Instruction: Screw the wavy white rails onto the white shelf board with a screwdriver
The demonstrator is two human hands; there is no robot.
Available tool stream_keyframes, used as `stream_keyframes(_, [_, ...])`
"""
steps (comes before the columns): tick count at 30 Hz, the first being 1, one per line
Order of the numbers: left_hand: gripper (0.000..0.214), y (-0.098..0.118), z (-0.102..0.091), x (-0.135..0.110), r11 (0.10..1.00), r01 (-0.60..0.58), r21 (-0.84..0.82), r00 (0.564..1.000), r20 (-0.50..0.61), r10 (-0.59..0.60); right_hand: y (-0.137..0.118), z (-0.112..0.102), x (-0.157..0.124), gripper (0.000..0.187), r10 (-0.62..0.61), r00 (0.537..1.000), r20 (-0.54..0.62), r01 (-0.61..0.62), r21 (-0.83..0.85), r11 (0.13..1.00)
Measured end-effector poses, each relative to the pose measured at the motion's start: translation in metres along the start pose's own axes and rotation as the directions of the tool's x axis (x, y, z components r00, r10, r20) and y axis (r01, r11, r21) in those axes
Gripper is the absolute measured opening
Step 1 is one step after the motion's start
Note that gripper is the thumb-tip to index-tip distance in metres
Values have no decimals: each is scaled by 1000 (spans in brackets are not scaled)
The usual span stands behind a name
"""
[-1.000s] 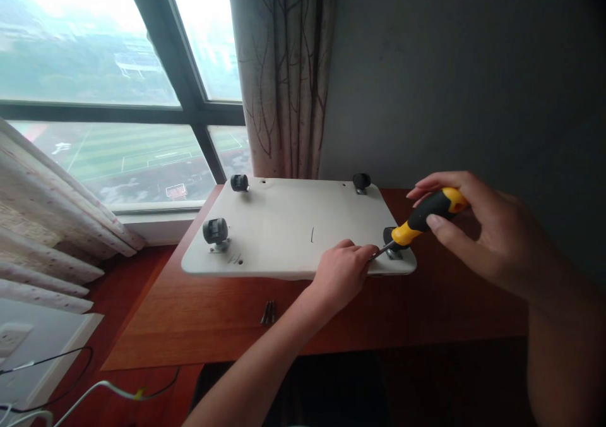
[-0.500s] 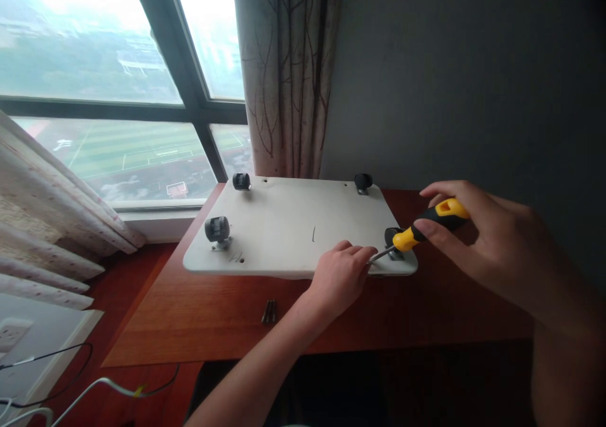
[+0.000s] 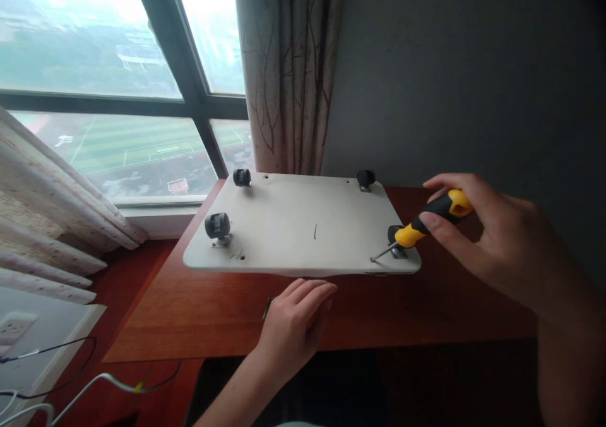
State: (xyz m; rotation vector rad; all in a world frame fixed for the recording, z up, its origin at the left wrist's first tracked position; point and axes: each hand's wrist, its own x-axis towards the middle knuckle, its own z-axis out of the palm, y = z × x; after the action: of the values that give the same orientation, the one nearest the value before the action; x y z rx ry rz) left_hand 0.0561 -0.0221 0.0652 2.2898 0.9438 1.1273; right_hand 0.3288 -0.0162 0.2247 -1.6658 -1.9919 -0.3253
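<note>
My right hand (image 3: 487,225) grips a yellow and black screwdriver (image 3: 438,215) between thumb and fingers. The screwdriver slants down to the left, and its tip meets the near right part of a white board (image 3: 293,218), at what looks like a screw or hole. My left hand (image 3: 300,313) is over the table just in front of the board, fingers loosely bent and apart from it; nothing shows in it. Beside that hand, one end of the metal screws (image 3: 267,308) peeks out, the rest covered. A black caster (image 3: 396,236) stands partly behind the screwdriver.
Three more casters stick up from the board: near left (image 3: 218,227), far left (image 3: 242,177) and far right (image 3: 365,179). Underneath is a reddish wooden table (image 3: 189,326). A window and curtain (image 3: 288,73) rise behind; cables (image 3: 108,381) hang at lower left.
My left hand has left the screwdriver's tip and moved left and toward me, over the screws on the table. My right hand still holds the screwdriver in nearly the same place.
</note>
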Motion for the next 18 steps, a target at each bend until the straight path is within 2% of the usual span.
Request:
stream_keyframes(2, [26, -6, -8, -13, 999, 23, 48, 1000, 2, -24, 2, -5, 0, 34, -35, 998, 61, 29, 107, 994])
stream_keyframes(4, [25, -14, -17, -25, 994, 42, 105, 999, 14, -44, 3, -9, 1, 33, -48, 995, 83, 38, 127, 991])
stream_keyframes(8, [25, -36, -31, -49, 973, 89, 211, 995, 23, -96, 1, -9, 4, 36, -23, 1000, -3, 23, -61, 998])
stream_keyframes(12, [26, -53, -40, -66, 946, 103, 309, 994, 8, -111, -3, -1, 7, 43, -56, 994, -91, 37, -200, 979])
stream_keyframes(18, [25, -55, -45, -75, 938, 113, 329, 993, -7, -118, -6, 4, 8, 47, -56, 991, -120, 21, -273, 962])
